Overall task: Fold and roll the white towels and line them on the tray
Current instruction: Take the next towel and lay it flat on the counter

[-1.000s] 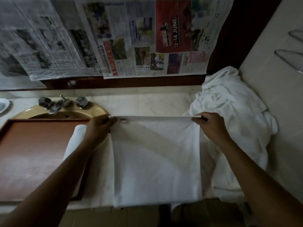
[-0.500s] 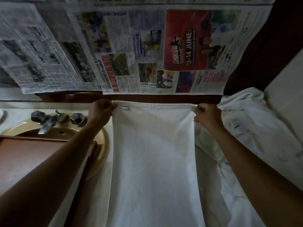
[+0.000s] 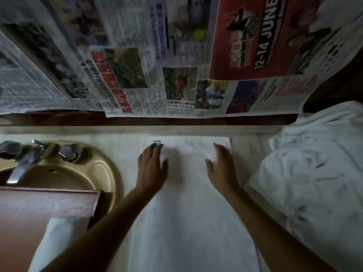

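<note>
The white towel (image 3: 186, 222) lay flat on the counter (image 3: 121, 146). Its long axis ran straight away from the person, and its far short edge stopped just short of the back ledge, with a small label (image 3: 156, 141) at the far left corner. Both hands rested on that far end, palms down with the fingers straight and spread, holding nothing. The left hand (image 3: 152, 167) was near the left edge and the right hand (image 3: 222, 167) near the right edge, about equally far forward. Most of the towel's length therefore lay behind the hands, toward the person, so a fold or roll would likely start at the far end and come back. The wooden tray (image 3: 49, 203) sat to the left over the sink (image 3: 94, 173). A heap of unfolded towels (image 3: 314, 173) lay to the right.
</note>
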A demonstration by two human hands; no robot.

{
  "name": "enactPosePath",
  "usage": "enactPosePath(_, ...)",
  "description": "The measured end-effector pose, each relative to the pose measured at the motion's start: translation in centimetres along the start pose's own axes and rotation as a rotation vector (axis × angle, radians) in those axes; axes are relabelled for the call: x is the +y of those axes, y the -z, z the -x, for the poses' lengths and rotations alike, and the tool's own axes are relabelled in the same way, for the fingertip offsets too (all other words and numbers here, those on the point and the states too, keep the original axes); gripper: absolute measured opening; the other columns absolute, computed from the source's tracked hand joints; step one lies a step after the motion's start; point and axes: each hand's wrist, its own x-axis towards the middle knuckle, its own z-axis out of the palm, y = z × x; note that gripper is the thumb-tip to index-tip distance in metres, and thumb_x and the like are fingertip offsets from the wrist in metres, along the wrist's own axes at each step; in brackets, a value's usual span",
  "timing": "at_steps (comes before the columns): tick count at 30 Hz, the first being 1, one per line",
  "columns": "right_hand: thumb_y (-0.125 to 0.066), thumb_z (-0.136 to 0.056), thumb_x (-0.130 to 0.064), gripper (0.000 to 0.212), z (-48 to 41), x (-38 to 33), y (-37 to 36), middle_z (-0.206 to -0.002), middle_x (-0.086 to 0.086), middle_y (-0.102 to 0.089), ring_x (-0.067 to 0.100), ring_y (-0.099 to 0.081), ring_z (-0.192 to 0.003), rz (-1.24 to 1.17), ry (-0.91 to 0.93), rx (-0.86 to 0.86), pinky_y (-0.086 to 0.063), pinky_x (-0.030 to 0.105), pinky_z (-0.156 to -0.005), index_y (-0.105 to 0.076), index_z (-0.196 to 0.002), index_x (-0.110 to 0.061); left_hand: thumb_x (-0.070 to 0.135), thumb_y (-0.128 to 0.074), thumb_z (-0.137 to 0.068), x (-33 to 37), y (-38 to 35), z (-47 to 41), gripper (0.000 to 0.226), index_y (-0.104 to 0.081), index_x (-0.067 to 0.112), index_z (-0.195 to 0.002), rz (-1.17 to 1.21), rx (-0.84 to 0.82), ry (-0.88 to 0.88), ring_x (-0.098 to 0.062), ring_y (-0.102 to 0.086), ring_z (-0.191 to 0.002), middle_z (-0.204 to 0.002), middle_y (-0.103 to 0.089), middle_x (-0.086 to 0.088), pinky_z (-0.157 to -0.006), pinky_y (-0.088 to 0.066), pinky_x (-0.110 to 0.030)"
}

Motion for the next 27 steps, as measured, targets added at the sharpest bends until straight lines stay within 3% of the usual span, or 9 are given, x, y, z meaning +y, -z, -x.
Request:
enactPosePath(3,-0.053,-0.102,-0.027,0.057,1.0,-1.8,-4.0,-0.164,0.009,-0.031,0.025,-0.021,-0.154,0.152,0.18,-0.069,-0.022,0.045,-0.125,-0.038,-0.156,-0.018,0.039,-0.032,-0.104,1.8,-3.4,0.1,0.058,-0.038,0.013,-0.156,0.018,-0.109,-0.11,-0.027,-0.026,-0.153,-0.164,-0.033,-0.01,-0.124,-0.024,-0.049)
enactPosePath(7,-0.034,-0.106,-0.045,0.057,-1.6,0.8,-4.0,-0.166,0.007,-0.028,0.026,-0.018,-0.156,0.374,0.264,-0.069,-0.019,0.053,-0.124,-0.039,-0.156,-0.02,0.052,-0.015,-0.108,-2.0,-4.6,-2.2,0.063,-0.01,0.025,-0.164,-0.153,-0.198,-0.168,-0.016,0.007,-0.158,-0.171,0.001,0.002,-0.129,-0.004,-0.047)
enactPosePath(12,-0.022,-0.105,-0.05,0.065,-5.8,5.2,-1.3,-0.168,0.007,-0.023,0.026,-0.018,-0.156,0.485,0.113,-0.061,-0.009,0.053,-0.125,-0.03,-0.16,-0.016,0.051,-0.019,-0.106,-6.4,-3.2,-5.0,0.064,-0.016,0.025,-0.164,-0.246,-0.147,-0.143,-0.018,-0.003,-0.158,-0.171,-0.007,0.002,-0.127,-0.01,-0.05)
enactPosePath(15,-0.013,-0.102,-0.055,0.071,-5.9,5.1,-0.6,-0.171,0.005,-0.009,0.027,-0.007,-0.157,0.469,0.042,-0.113,-0.008,0.055,-0.126,-0.017,-0.163,-0.019,0.052,-0.014,-0.105,-6.2,-2.8,-4.5,0.066,-0.01,0.023,-0.164,-0.27,-0.151,-0.093,-0.019,0.004,-0.158,-0.172,-0.002,-0.001,-0.127,-0.001,-0.051)
enactPosePath(17,-0.02,-0.103,-0.053,0.068,-3.8,3.7,-0.2,-0.172,0.005,-0.003,0.027,-0.002,-0.158,0.423,0.051,-0.065,-0.006,0.054,-0.126,-0.014,-0.164,-0.02,0.047,-0.02,-0.105,-4.4,-2.3,-2.6,0.066,-0.011,0.018,-0.164,-0.264,-0.108,-0.076,-0.023,0.005,-0.158,-0.172,-0.001,-0.007,-0.127,0.0,-0.052)
enactPosePath(19,-0.032,-0.105,-0.045,0.066,0.2,1.7,-0.5,-0.171,0.009,-0.007,0.028,-0.001,-0.158,0.392,0.144,-0.004,-0.005,0.053,-0.126,-0.018,-0.163,-0.018,0.042,-0.027,-0.105,-1.4,-2.5,0.9,0.065,-0.015,0.016,-0.164,-0.213,-0.064,-0.138,-0.025,0.003,-0.158,-0.171,-0.003,-0.01,-0.127,0.0,-0.052)
enactPosePath(22,-0.041,-0.102,-0.035,0.062,7.2,0.7,-2.2,-0.17,0.009,-0.016,0.028,-0.008,-0.158,0.363,0.288,-0.047,-0.013,0.058,-0.124,-0.03,-0.16,-0.016,0.038,-0.03,-0.106,1.8,-3.7,7.7,0.061,-0.021,0.017,-0.163,-0.079,-0.107,-0.263,-0.023,-0.005,-0.158,-0.171,-0.011,-0.008,-0.126,-0.009,-0.052)
enactPosePath(27,-0.046,-0.104,-0.033,0.051,10.1,7.3,0.3,-0.163,0.01,-0.036,0.029,-0.029,-0.153,0.43,0.289,0.045,-0.029,0.059,-0.117,-0.048,-0.151,-0.012,0.044,-0.027,-0.108,-3.3,-3.0,12.1,0.059,-0.028,0.019,-0.161,-0.128,-0.113,-0.205,-0.023,-0.015,-0.157,-0.17,-0.019,-0.004,-0.122,-0.024,-0.054)
